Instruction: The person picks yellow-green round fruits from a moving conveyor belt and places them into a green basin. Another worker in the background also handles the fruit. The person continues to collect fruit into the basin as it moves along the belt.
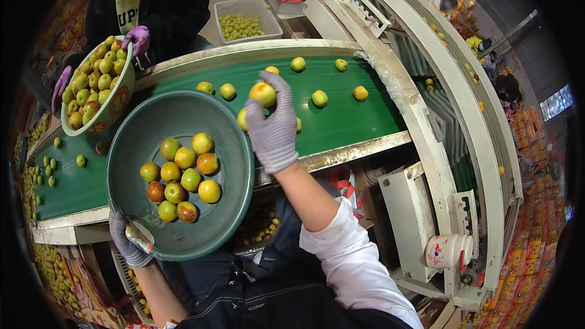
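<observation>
My left hand (129, 241), in a grey knitted glove, grips the near left rim of a round dark green plastic basin (123, 160). Several yellow-green and reddish jujube-like fruits (185, 157) lie in the basin. Over the green conveyor belt (338, 123), my gloved right hand (275, 123) holds a yellow fruit with a red patch (263, 94) between thumb and fingers. Another yellow fruit (242, 119) shows beside the thumb; whether the hand touches it I cannot tell. More fruits, such as a green one (319, 98), sit apart on the belt.
Across the belt a co-worker in purple gloves holds a full bowl of fruit (130, 80). Behind stands a translucent bin of green fruit (274, 35). A white metal frame (418, 141) crosses the belt's right end, with a white and red container (442, 251) on its near side.
</observation>
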A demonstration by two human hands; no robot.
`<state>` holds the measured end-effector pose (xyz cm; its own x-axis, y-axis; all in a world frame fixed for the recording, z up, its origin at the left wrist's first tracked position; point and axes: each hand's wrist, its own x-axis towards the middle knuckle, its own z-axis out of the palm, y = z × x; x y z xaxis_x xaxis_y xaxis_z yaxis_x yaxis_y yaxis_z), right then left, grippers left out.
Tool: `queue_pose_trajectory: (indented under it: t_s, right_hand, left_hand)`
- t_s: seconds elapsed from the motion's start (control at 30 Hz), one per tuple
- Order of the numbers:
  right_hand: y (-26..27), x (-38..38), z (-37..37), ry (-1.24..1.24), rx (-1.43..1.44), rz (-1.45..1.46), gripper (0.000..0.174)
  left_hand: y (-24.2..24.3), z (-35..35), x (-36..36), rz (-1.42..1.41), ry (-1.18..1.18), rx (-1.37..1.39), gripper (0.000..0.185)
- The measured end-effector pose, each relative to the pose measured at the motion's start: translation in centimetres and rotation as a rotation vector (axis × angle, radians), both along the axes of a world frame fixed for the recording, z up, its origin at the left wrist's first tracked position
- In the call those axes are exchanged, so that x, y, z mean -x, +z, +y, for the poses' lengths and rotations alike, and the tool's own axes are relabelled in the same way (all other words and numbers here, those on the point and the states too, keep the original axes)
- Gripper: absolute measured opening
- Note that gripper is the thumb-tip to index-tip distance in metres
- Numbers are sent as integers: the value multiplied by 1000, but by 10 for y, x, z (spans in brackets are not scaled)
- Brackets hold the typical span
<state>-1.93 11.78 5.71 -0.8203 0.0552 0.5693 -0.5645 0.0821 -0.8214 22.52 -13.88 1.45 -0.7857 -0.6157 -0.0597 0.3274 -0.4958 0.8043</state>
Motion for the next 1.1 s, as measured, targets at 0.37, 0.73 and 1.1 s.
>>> queue_pose_trajectory:
  t_s: [0.37,0.73,1.1]
  right_hand:
    - [23,18,26,119,-551,338,32]
    - [-44,97,113,-481,-1110,-561,44]
    - [-45,95,105,-311,-899,-613,40]
  left_hand:
    - [-6,-5,-5,-5,28,28,35]
    - [-13,-8,5,-6,75,97,36]
    - [-11,-7,8,4,7,71,39]
